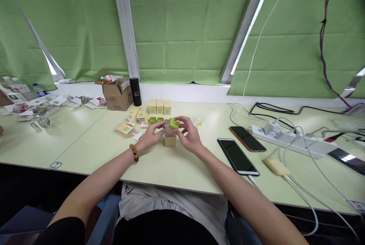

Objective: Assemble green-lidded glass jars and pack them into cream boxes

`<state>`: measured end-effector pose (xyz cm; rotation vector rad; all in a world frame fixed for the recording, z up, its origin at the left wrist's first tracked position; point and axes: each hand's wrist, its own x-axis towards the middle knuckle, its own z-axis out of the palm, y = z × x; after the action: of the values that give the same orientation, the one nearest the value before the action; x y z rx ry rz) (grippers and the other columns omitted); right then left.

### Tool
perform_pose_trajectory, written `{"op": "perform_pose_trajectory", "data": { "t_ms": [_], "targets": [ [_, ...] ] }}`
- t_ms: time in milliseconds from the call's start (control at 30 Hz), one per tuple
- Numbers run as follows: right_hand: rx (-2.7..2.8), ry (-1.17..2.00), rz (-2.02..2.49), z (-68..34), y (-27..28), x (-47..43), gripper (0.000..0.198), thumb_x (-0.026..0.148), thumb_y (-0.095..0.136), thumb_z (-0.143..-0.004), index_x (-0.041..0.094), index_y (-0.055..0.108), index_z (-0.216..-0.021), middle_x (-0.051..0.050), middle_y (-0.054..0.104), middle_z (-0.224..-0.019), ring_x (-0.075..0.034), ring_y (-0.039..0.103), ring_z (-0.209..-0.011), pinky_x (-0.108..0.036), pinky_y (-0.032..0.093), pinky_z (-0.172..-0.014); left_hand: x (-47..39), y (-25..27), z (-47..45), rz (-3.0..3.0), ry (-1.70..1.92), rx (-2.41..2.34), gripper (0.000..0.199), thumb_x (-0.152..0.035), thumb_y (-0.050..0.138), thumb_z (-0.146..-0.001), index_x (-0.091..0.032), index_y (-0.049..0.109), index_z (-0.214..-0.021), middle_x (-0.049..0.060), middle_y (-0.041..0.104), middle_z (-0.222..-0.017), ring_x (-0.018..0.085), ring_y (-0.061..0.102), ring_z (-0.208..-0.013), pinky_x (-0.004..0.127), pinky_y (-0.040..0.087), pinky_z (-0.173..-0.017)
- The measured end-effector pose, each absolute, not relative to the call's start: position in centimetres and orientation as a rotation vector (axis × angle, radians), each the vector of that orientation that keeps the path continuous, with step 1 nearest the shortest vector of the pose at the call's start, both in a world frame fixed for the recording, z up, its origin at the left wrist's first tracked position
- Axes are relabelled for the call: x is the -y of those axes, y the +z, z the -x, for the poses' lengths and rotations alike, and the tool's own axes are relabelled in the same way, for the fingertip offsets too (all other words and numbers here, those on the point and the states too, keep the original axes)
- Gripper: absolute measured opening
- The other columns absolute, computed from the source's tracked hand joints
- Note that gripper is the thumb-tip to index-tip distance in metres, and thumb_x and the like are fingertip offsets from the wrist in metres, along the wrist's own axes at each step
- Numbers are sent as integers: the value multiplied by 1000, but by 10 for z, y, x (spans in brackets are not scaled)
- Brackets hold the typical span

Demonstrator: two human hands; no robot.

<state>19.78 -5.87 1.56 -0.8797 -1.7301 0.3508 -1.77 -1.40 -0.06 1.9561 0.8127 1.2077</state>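
Just above the table, my right hand (189, 134) pinches a small glossy yellow-green object (173, 124) between thumb and fingers; its exact kind is unclear. My left hand (152, 135), with a beaded bracelet at the wrist, has its fingers closed at the upper left side of a small tan carton (170, 141). The carton stands upright directly under the green piece, and its top looks open. Behind my left hand sit more green pieces (156, 120) in a cluster. Opened tan cartons (127, 129) lie to the left of them.
Three closed tan cartons (160, 107) stand in a row at the back. A brown cardboard box (117, 96) and a black bottle (135, 92) are left of them. Two phones (238, 156), a power strip (291, 142) and loose cables lie at right. Small clear packages crowd the far left.
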Motion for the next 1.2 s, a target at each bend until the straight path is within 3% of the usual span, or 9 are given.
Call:
{"op": "perform_pose_trajectory", "data": {
  "t_ms": [233, 367, 633, 833, 1033, 1200],
  "targets": [
    [1778, 306, 1005, -208, 21, 55, 35, 30, 71, -87, 27, 57, -119, -5, 73, -116, -19, 71, -78, -30, 50, -58, 10, 0, 20, -1968, 1167, -775, 51, -19, 62, -89, -22, 67, -140, 10, 69, -139, 26, 64, -118, 43, 47, -109],
    [1860, 320, 1044, -207, 19, 55, 30, 28, 69, -86, 27, 61, -115, -4, 73, -106, -21, 68, -82, -32, 52, -62, 12, 1, 20, -1956, 1163, -811, 52, -18, 62, -88, -21, 66, -140, 10, 71, -135, 25, 64, -116, 43, 47, -109],
    [2002, 348, 1056, -202, 20, 61, 22, 24, 65, -87, 26, 61, -108, -5, 70, -105, -24, 63, -94, -36, 55, -72, 14, 1, 18, -1969, 1181, -841, 51, -18, 61, -88, -21, 67, -138, 10, 70, -137, 24, 65, -117, 44, 48, -111],
    [1983, 317, 1053, -197, 16, 59, 10, 27, 53, -98, 26, 63, -100, -5, 69, -95, -23, 62, -90, -36, 54, -71, 17, 3, 16, -1986, 1184, -864, 51, -18, 60, -87, -19, 68, -138, 11, 71, -132, 25, 65, -117, 43, 49, -111],
    [1881, 264, 1019, -193, 8, 55, 13, 26, 58, -96, 25, 70, -91, -9, 62, -114, -24, 64, -102, -38, 56, -76, 16, 3, 17, -2008, 1154, -864, 52, -19, 59, -89, -20, 67, -140, 10, 73, -123, 24, 64, -115, 43, 48, -109],
    [1807, 292, 1115, -191, 2, 49, 8, 24, 70, -88, 26, 76, -82, -9, 56, -107, -28, 58, -108, -43, 57, -80, 16, 3, 17, -1992, 1156, -857, 52, -18, 61, -87, -21, 68, -138, 9, 73, -120, 24, 63, -114, 41, 47, -107]
  ]
}}
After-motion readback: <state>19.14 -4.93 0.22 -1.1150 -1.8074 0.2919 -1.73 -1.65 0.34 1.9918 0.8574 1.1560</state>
